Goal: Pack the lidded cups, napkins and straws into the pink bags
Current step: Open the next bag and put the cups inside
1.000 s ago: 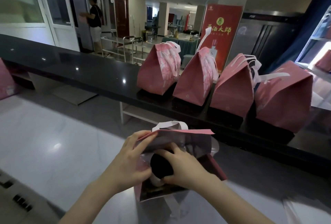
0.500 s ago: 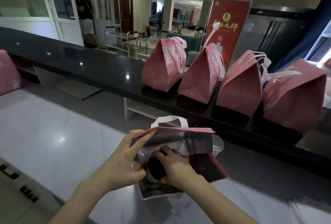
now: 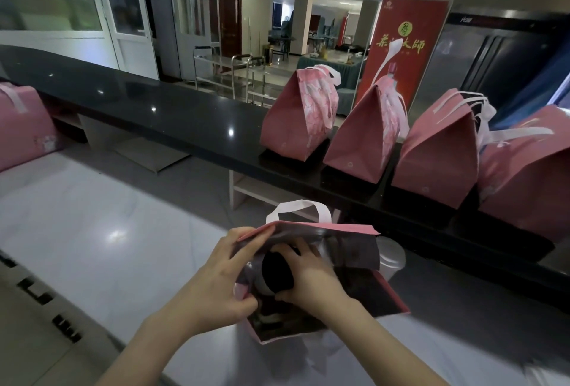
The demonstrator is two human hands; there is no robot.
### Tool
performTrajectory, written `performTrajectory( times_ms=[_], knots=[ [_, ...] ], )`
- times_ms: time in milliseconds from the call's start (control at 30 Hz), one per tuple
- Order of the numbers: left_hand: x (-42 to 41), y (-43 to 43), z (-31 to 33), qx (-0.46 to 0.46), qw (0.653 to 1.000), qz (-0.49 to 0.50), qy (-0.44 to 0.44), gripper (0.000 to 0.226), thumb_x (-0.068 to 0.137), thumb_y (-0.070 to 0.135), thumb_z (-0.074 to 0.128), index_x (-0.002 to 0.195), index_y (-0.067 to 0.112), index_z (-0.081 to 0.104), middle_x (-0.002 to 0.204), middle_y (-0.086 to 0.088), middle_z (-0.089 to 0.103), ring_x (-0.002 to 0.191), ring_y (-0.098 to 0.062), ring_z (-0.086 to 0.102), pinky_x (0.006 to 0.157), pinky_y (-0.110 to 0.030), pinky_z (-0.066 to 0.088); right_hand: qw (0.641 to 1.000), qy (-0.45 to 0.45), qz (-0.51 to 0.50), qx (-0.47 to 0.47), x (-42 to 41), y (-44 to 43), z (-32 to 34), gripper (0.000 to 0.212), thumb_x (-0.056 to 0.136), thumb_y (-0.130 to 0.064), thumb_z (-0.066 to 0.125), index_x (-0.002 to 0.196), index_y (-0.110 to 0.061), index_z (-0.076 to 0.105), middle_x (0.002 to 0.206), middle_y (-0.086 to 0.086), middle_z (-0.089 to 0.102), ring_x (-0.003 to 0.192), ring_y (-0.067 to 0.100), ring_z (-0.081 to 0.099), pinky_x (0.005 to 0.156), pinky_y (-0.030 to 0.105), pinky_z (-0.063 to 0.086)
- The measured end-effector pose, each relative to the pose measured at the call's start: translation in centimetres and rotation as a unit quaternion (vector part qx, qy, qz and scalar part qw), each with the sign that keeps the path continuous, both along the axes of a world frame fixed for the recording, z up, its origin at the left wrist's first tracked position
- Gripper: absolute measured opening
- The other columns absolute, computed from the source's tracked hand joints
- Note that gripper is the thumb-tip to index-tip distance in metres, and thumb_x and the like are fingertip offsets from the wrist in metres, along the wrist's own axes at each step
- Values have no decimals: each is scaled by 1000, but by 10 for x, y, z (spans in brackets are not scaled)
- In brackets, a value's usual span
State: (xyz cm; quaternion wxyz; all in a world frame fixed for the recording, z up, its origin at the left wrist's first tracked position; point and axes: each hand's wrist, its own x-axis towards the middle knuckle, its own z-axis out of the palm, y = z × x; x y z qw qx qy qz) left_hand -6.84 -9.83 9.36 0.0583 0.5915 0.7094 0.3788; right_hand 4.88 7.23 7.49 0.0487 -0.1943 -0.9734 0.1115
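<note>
Our right hand (image 3: 311,280) holds the dark-lidded cup (image 3: 276,271) deeper inside the open pink bag (image 3: 348,250) than a second ago. The lid now sits below the raised far flap, tilted toward us, with the fingers curled over its far side and the thumb under its near edge. Our left hand (image 3: 216,287) grips differently too: the forefinger that lay stretched along the rim now hooks over the bag's left corner. The thumb and lower fingers pinch the near wall, so the mouth stays spread.

The bag stands on the white worktop (image 3: 92,231), its looped handle (image 3: 297,208) upright behind. We judge the cup nearly seated, so what remains is to lower it level and release it. What lies at the bottom of the bag is too dark to tell.

A pale-lidded cup (image 3: 390,257) waits just beyond the bag's right side. Napkins and straws we cannot make out anywhere. The row of closed pink bags (image 3: 361,138) on the black counter (image 3: 154,108) suggests much of the packing is done
</note>
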Motion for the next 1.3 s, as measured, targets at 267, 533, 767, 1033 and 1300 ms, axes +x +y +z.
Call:
performTrajectory(
  times_ms=[267, 533, 767, 1033, 1300],
  knots=[
    [-5, -1, -2, 0, 1000, -6, 6, 97, 66, 25, 60, 149, 50, 16, 145, 19, 19, 126, -6, 39, 88, -22, 53, 997, -59, 34, 36, 2, -12, -6, 75, 73, -35, 73, 137, -31, 34, 139, 3, 32, 119, 30, 40, 90, 42, 46],
    [-12, -3, 0, -2, 1000, -17, 3, 99, 67, 20, 62, 148, 52, 15, 144, 22, 18, 129, 1, 33, 90, -16, 49, 990, -128, 42, 41, -13, -17, -10, 73, 76, -26, 74, 136, -27, 34, 141, 7, 29, 124, 34, 33, 91, 47, 46],
    [-25, -2, -5, -10, 999, -42, -21, 98, 68, 18, 61, 148, 52, 16, 143, 20, 20, 113, -6, 48, 84, -17, 51, 990, -132, 29, 30, -39, -21, -16, 77, 79, -22, 71, 140, -33, 25, 143, 6, 25, 129, 34, 27, 94, 52, 46],
    [-38, 2, -13, 11, 999, -48, -14, 96, 67, 20, 57, 148, 51, 18, 141, 21, 21, 128, -7, 37, 85, -18, 53, 987, -156, -1, 29, -55, -13, -34, 72, 81, -20, 70, 138, -32, 28, 144, 6, 27, 131, 35, 28, 105, 50, 38],
    [-35, 3, -18, 22, 999, -21, -8, 95, 67, 21, 58, 148, 50, 18, 142, 22, 22, 132, -8, 33, 92, -19, 49, 984, -177, 17, 29, -66, -8, -33, 73, 82, -24, 69, 141, -32, 28, 143, 9, 28, 129, 36, 34, 107, 48, 36]
  ],
)
